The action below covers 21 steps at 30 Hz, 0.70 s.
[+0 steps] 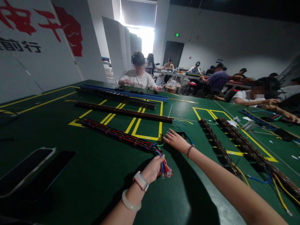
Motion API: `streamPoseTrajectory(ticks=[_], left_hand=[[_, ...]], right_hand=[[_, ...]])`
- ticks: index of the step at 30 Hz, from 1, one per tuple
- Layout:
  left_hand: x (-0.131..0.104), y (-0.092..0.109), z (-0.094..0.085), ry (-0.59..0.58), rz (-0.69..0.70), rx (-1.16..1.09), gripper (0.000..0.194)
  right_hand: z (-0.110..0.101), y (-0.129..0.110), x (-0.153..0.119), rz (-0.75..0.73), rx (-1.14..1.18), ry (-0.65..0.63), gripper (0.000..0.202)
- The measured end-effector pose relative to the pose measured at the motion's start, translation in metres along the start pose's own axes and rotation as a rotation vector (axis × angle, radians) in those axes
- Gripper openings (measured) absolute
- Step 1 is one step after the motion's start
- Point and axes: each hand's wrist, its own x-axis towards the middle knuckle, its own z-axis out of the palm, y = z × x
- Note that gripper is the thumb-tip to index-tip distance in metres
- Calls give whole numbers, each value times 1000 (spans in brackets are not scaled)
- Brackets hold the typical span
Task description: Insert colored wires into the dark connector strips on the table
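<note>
My left hand [153,168] is closed around a bunch of red and blue cables [162,165]; their metal ring terminals stick out past my fingers. These cables come from the near end of a long, narrow wiring harness [117,133] with red, blue and black wires along it. My right hand [176,141] hovers just right of that end with its fingers stretched out, close to a short green wire [161,145]. No object shows in it, though its palm is hidden. Beyond it, a blue wire [185,132] trails from a second long, dark strip [126,112].
The green table [93,175] carries yellow tape outlines. Long blue and black channels [126,95] lie at the back. More wired strips [246,140] lie to the right. Two dark flat devices [25,168] are at the left. A person [138,75] sits opposite; others work behind.
</note>
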Motion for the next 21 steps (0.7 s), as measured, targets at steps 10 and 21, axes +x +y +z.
streamPoseTrajectory(ticks=[10,21], left_hand=[[13,-11,3,27,-44,35,39],[1,-2,8,16,-110,54,43]], right_hand=[[-33,-90,-72,307,531,327,35],[-40,-91,-49,487,708,246,29]])
